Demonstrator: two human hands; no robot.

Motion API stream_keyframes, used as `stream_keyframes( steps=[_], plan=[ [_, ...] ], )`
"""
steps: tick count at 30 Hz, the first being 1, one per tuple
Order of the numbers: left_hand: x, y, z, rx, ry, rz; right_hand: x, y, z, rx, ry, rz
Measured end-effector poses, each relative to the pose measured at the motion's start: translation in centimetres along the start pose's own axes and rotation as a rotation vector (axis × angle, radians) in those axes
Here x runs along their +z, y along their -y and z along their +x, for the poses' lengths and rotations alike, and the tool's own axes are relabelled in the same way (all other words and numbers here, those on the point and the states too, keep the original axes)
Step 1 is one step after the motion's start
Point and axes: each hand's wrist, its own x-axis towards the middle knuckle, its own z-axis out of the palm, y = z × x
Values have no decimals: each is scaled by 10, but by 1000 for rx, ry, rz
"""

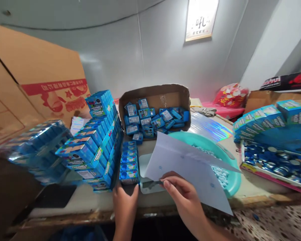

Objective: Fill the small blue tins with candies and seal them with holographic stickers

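My left hand (125,201) is at the near end of a row of small blue candy boxes (129,174), thumb on the right side and fingers on the left, partly hidden. Blue discs mark the fronts of these boxes. A white sheet (188,167) with a few faint round marks stands tilted and bent just beyond my right hand (184,194). The thumb and forefinger of that hand pinch together at the sheet's lower left edge. Under the sheet lie a pale plastic tray (143,164) and part of a turquoise basin (234,180) holding small white pieces.
Stacked blue candy boxes (90,147) rise on the left, beside wrapped packs (42,147) and a large carton (35,67). Behind, an open cardboard box (154,92) holds loose blue boxes. At right, a shallow box (273,174) contains shiny blue discs. The table's front edge (263,201) is worn.
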Motion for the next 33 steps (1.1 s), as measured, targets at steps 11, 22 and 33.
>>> stream_keyframes(
  steps=[11,22,33],
  plan=[
    [-28,7,-45,-106,155,-169,17,7,5,49,228,21],
    [-92,-18,-59,-240,150,-741,65,-15,5,159,411,61],
    [-90,-16,-19,-209,200,-614,93,-41,8,-3,226,-95]
  ],
)
